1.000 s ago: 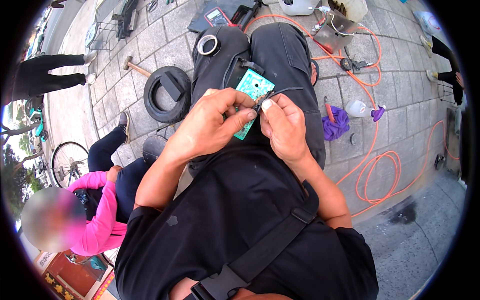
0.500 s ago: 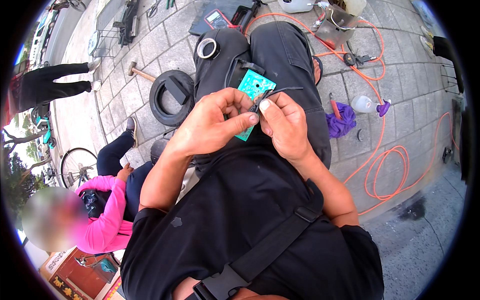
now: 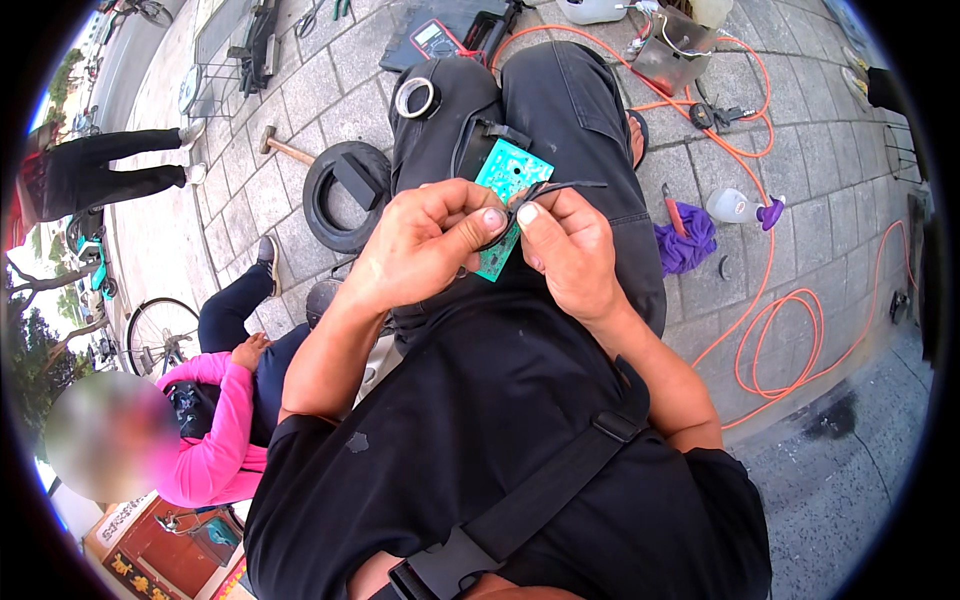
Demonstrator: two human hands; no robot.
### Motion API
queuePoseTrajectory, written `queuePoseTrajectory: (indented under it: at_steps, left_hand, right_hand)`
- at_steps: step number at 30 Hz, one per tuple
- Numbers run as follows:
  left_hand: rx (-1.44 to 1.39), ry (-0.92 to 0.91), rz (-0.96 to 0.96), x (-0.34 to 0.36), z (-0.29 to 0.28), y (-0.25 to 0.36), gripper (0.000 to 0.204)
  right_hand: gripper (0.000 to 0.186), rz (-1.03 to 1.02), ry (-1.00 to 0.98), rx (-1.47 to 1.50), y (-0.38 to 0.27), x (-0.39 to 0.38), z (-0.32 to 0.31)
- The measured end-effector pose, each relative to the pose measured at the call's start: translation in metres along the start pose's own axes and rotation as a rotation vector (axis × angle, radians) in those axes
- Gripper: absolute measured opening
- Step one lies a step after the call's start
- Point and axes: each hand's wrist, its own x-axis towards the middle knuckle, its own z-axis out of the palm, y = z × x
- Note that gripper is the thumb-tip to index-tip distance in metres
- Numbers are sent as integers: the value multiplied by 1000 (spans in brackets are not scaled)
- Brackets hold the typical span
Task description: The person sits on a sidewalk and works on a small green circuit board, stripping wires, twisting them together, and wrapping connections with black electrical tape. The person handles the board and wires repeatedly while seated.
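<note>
A green circuit board point(image 3: 512, 166) lies across my lap, its middle partly hidden behind my hands. Above it, thin black wires point(image 3: 575, 185) run between my fingers, a loose end sticking out to the right. My left hand point(image 3: 435, 235) is closed, thumb and fingers pinching the wires. Close beside it, my right hand point(image 3: 570, 250) also pinches them, thumb on top. The exact spot where the wires meet is too small to make out. A roll of tape point(image 3: 416, 98) rests on my left thigh, and a black housing part point(image 3: 478, 140) sits behind the board.
To the left are a tire point(image 3: 325, 215), a hammer point(image 3: 285, 147) and a seated person in pink point(image 3: 215, 430). A multimeter point(image 3: 436, 40) lies ahead. An orange hose point(image 3: 740, 150), a purple cloth point(image 3: 685, 245) and a spray bottle point(image 3: 730, 206) are on the right.
My left hand has shifted slightly, its thumb now turned more upward along the wires. More black wire extends to the right of my right hand, which stays nearly in place.
</note>
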Motion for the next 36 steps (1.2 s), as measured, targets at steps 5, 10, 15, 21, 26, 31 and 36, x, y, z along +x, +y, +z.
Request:
queuePoseTrajectory:
  at_steps: [5, 10, 15, 21, 26, 31, 36]
  left_hand:
    - [-93, -60, -21, 2, -8, -2, 22]
    - [-272, -93, 4, 5, -11, -2, 24]
    - [-253, -116, -29, 4, -14, 3, 21]
    - [-12, -113, -2, -3, -8, 12, 20]
    - [-52, -30, -35, -4, -5, 11, 20]
    - [-142, -1, 17, -2, -4, 6, 20]
    - [-131, -91, 21, 0, -11, 18, 17]
  right_hand:
    - [17, 10, 0, -4, -2, 0, 2]
    - [18, 1, -7, 14, -2, -1, 5]
    - [19, 17, -23, 44, -4, 0, 7]
    - [19, 66, -28, 0, 0, 2, 4]
    - [17, 119, -94, -77, -5, 4, -9]
    - [25, 33, -169, 14, -10, 8, -6]
    - [26, 41, -186, 67, -10, 12, -6]
